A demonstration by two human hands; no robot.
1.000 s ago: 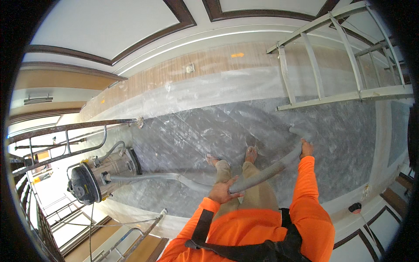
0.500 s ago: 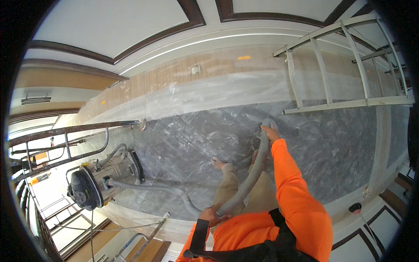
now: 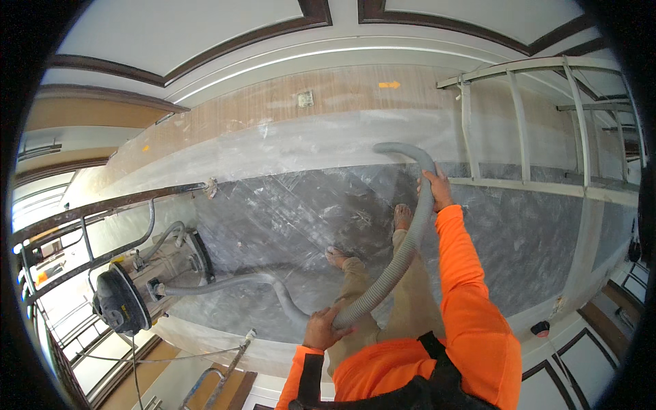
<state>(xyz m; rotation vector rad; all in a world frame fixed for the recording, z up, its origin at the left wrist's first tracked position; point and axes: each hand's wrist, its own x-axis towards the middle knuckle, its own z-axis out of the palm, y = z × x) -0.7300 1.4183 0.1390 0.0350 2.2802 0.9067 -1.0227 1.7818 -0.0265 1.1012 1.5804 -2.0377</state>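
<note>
A long grey ribbed vacuum hose (image 3: 387,280) runs across in front of my body. My left hand (image 3: 324,331) is wrapped round it low down, near my waist. Farther out, my right hand (image 3: 437,187) grips the hose close to its free end, which curves over to the left above the dusty floor. The hose leads back to a canister vacuum cleaner (image 3: 147,290) with a black top, at the left. My bare feet stand on the grey floor (image 3: 294,232), which is streaked with white dust.
A pale metal scaffold frame (image 3: 523,130) stands at the far right. Another, darker metal frame (image 3: 109,205) reaches in from the left beside the vacuum. A metal pole (image 3: 236,355) and a cord lie at the lower left. Dark-trimmed white panels (image 3: 178,34) line the far wall.
My right hand has lifted the hose end outward, away from the floor near my feet. The free end now curves to the left. My left hand has kept its hold.
</note>
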